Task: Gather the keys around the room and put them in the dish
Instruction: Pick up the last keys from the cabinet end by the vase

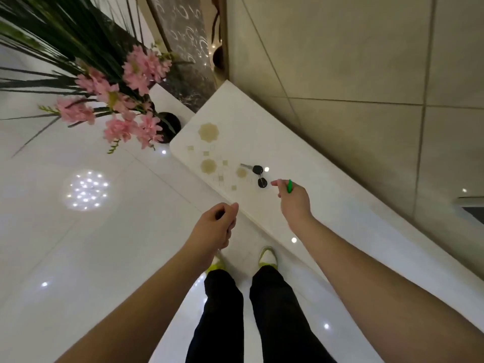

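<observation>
While clutching something green, right hand point(293, 199) nearer: keys point(258, 174) just left of fingertips point(275, 183), lengthwise away; left hand point(218, 226) loosely curled.

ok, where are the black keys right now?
Head view: the black keys lie on the white ledge, just left of the right hand, near the tan patterns.

Pink flowers point(125, 100) beside white counter point(288, 142); glossy floor point(78, 244).
</observation>
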Action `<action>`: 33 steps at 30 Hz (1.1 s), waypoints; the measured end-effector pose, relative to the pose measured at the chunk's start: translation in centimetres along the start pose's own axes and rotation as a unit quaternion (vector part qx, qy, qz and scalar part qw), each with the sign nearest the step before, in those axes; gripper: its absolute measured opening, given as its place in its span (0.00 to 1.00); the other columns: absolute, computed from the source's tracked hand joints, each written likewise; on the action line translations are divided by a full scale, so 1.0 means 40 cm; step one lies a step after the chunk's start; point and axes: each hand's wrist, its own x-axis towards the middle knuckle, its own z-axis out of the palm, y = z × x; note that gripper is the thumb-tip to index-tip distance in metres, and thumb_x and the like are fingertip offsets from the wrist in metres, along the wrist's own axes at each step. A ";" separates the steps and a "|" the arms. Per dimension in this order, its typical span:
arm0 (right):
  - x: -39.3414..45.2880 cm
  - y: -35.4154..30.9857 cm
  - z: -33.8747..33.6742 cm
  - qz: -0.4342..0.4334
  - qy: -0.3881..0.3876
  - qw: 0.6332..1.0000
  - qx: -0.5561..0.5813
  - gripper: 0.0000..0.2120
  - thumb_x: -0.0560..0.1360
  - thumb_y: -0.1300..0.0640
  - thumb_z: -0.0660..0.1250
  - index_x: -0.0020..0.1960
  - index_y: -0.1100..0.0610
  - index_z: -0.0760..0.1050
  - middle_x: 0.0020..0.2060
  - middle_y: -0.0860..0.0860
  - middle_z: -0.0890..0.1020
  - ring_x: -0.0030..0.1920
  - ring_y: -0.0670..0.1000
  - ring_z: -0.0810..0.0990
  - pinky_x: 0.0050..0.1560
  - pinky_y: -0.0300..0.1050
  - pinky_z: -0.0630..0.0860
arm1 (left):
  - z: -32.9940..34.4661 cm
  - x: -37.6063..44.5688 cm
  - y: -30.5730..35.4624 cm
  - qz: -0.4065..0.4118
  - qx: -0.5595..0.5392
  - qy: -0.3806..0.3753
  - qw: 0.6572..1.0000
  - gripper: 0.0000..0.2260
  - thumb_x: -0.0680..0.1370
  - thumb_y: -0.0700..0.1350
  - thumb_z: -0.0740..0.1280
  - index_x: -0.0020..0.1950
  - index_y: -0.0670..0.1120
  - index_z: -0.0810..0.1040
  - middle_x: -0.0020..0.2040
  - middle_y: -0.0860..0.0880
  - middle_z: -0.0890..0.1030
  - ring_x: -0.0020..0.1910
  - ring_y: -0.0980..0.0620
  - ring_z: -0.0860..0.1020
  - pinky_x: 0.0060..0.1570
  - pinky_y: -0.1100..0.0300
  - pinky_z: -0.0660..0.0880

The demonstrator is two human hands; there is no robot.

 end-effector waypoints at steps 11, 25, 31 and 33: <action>0.242 0.156 0.208 0.014 0.120 0.985 -0.125 0.14 0.79 0.52 0.63 0.64 0.51 0.76 0.53 0.52 0.77 0.50 0.53 0.78 0.49 0.46 0.75 | -0.096 0.290 -0.085 -0.021 -0.023 0.019 0.999 0.17 0.80 0.52 0.62 0.36 0.44 0.67 0.29 0.50 0.68 0.24 0.53 0.60 0.23 0.61 0.61; 0.286 0.157 0.212 -0.106 0.106 0.970 -0.191 0.07 0.76 0.60 0.66 0.52 0.53 0.79 0.46 0.49 0.72 0.40 0.51 0.75 0.40 0.39 0.69 | -0.103 0.308 -0.150 -0.057 -0.033 0.022 0.998 0.17 0.80 0.52 0.62 0.38 0.43 0.67 0.31 0.48 0.67 0.26 0.51 0.59 0.25 0.58 0.59; 0.206 0.079 0.130 -0.255 0.057 0.941 -0.217 0.05 0.77 0.64 0.63 0.50 0.56 0.75 0.49 0.46 0.70 0.41 0.48 0.76 0.42 0.36 0.73 | -0.088 0.271 -0.102 -0.042 -0.038 0.018 0.998 0.17 0.80 0.53 0.61 0.38 0.42 0.68 0.31 0.48 0.66 0.26 0.51 0.59 0.26 0.58 0.60; 0.165 0.043 0.098 -0.291 0.056 0.932 -0.210 0.09 0.75 0.69 0.64 0.49 0.57 0.75 0.49 0.46 0.69 0.43 0.49 0.77 0.45 0.38 0.74 | -0.086 0.247 -0.087 -0.041 -0.036 0.013 0.998 0.18 0.80 0.54 0.62 0.37 0.43 0.67 0.30 0.47 0.64 0.26 0.51 0.58 0.26 0.58 0.58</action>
